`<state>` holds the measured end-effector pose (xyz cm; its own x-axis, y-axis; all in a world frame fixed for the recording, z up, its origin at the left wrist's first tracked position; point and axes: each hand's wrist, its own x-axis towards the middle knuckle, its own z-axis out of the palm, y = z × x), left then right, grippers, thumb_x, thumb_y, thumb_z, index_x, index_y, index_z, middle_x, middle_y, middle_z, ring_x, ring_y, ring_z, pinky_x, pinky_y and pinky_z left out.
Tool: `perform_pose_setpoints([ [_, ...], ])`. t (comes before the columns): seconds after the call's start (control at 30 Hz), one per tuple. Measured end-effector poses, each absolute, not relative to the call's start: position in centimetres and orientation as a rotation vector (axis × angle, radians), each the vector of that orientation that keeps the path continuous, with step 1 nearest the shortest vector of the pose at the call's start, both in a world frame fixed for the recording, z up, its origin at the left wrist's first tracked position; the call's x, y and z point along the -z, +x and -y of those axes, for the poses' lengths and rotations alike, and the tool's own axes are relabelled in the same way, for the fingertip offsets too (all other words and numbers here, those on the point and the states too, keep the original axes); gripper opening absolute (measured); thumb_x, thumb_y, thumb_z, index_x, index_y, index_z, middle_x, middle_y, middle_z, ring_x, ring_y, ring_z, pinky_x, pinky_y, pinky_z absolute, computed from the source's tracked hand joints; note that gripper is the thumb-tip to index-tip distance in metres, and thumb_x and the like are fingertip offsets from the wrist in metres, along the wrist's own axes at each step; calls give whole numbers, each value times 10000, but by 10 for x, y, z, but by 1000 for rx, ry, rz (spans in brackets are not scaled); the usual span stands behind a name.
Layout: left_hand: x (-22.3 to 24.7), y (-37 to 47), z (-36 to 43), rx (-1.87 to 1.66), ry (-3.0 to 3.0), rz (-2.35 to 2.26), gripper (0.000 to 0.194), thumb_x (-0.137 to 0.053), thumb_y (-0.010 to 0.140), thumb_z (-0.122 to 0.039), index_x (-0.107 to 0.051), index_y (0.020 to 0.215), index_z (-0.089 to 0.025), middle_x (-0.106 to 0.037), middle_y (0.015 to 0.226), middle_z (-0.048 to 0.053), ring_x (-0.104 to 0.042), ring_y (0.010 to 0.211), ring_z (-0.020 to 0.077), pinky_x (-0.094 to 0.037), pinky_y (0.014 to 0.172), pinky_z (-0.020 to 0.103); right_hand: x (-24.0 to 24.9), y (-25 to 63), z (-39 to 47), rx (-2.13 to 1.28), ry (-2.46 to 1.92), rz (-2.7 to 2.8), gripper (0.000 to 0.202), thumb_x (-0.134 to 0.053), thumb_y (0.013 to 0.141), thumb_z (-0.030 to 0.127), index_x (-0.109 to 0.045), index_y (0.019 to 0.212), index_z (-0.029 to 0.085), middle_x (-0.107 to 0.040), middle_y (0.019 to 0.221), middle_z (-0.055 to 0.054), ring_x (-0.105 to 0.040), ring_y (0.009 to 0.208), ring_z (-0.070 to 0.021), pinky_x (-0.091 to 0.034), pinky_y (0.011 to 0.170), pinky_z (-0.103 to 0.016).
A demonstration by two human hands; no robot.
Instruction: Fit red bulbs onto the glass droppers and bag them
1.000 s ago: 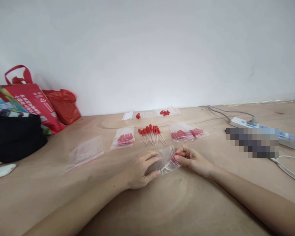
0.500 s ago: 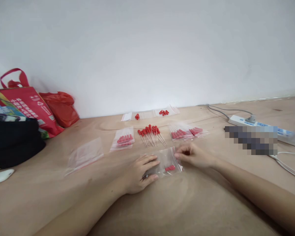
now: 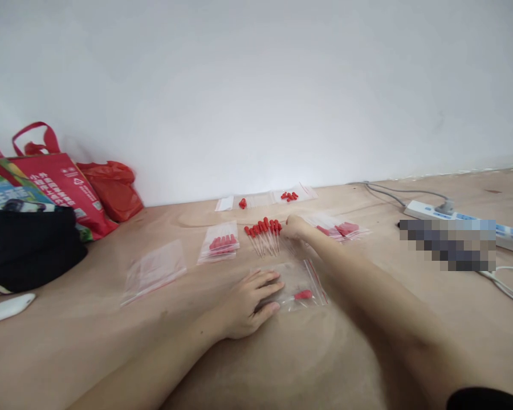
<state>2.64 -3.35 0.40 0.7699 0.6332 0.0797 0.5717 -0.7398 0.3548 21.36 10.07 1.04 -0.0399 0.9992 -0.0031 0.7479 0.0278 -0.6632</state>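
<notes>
My left hand [image 3: 256, 302] lies on a clear zip bag [image 3: 288, 277] with its fingers spread, holding the bag against the table. Inside that bag, towards its red-lined mouth, is one dropper with a red bulb [image 3: 303, 294]. Further away, my right hand [image 3: 298, 229] pinches at the right end of a row of droppers [image 3: 263, 230] with red bulbs and thin pale stems. A stem shows beneath the fingers, while the bulb there is mostly covered by the hand.
Bags of red-bulbed droppers lie left [image 3: 222, 244] and right [image 3: 346, 229] of the row. Flat bags [image 3: 156, 270] rest further left. Loose red bulbs [image 3: 289, 196] are near the wall. Shopping bags [image 3: 68, 182], a black bag [image 3: 34, 245] and a power strip [image 3: 465, 219] flank the area.
My right hand has left the zip bag's mouth and moved forward and left to the dropper row. My left hand stays on the bag. The view has shifted slightly.
</notes>
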Motion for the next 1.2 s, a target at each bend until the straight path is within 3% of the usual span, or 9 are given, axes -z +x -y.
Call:
perform_pose_setpoints([
  [0.2,-2,26,33,-324,2639,-920,384,-437,831,-339,-456,1203,-245,-417,1293,49,-356,1200,213,-246,1020,437,-17,211,-101,-825,-1881,1790,183,-634,573,194,-608,730,104,-561,477,-76,-566,522,-210,-392,463,-274],
  [0.27,-2,26,33,-334,2632,-929,389,-446,824,-357,-461,1198,-249,-419,1292,49,-361,1196,220,-248,1015,445,-20,219,-95,-839,-1863,1753,247,-607,603,205,-593,818,86,-563,496,-72,-555,509,-197,-390,456,-272],
  [0.4,-3,27,34,-339,2618,-937,398,-464,814,-366,-465,1195,-249,-415,1294,53,-371,1189,222,-252,1013,445,-16,251,-68,-819,-1714,1633,522,-514,676,188,-364,1174,143,-562,599,11,-530,504,-116,-393,459,-213],
  [0.53,-4,28,34,-305,2622,-957,398,-469,811,-359,-474,1190,-237,-407,1300,57,-366,1193,218,-268,1007,434,6,287,-30,-911,-1313,1283,665,-560,679,283,-223,1246,190,-484,501,88,-474,415,-101,-379,411,-212],
  [0.73,-3,29,33,-332,2607,-958,391,-472,808,-359,-476,1183,-249,-408,1300,48,-366,1192,224,-277,999,438,29,296,6,-996,-1202,1046,635,-625,630,417,-288,1133,224,-483,513,88,-507,434,-114,-420,422,-240],
  [0.97,-3,29,33,-332,2597,-951,466,-464,811,-350,-378,1255,-239,-401,1305,49,-351,1202,216,-287,997,426,25,271,26,-1263,-1038,898,423,-599,647,486,-368,908,246,-558,634,49,-592,570,-122,-496,585,-290],
  [1.2,-4,29,33,-309,2596,-976,491,-449,819,-357,-333,1277,-225,-392,1312,46,-327,1217,209,-272,1011,417,26,281,31,-1379,-1095,1313,315,-684,588,385,-561,782,169,-601,662,6,-565,590,-114,-470,584,-275],
])
